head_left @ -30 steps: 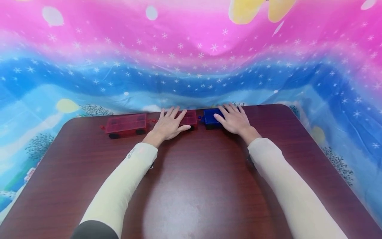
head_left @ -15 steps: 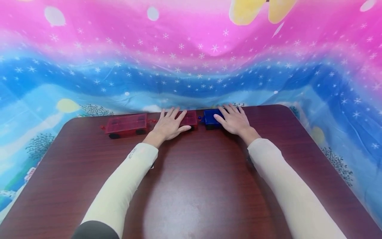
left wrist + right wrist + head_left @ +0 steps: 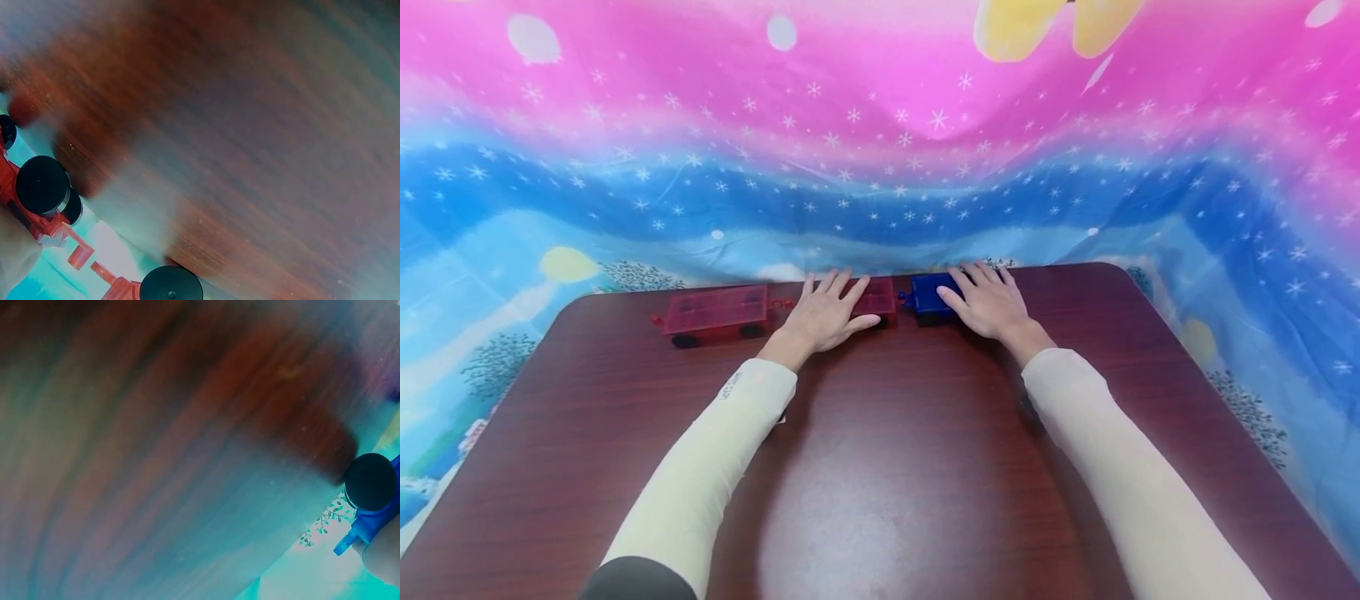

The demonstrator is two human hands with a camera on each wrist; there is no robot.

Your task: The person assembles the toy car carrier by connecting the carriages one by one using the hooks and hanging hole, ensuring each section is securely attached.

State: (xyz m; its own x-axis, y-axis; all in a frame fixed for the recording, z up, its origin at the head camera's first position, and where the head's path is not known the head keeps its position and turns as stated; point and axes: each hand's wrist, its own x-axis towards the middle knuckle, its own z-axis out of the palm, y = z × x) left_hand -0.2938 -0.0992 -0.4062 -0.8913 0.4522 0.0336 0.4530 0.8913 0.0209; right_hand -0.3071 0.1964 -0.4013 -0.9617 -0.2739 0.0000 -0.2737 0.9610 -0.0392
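Three translucent toy wagons with black wheels stand in a row along the table's far edge. My left hand (image 3: 823,317) rests with fingers spread over the middle red wagon (image 3: 880,297), hiding much of it. Across the blue wagon (image 3: 927,297) to its right lies my right hand (image 3: 991,302), fingers straight and covering its right part. The other red wagon (image 3: 718,310) is at the left, untouched. In the left wrist view, a small gap separates the hook of one red wagon (image 3: 56,228) from that of the other. A blue hook juts from the blue wagon (image 3: 375,522) in the right wrist view.
The dark brown wooden table (image 3: 887,467) has rounded far corners and a glossy light patch near me. A pink and blue snowflake cloth (image 3: 880,167) hangs right behind the far edge and along both sides.
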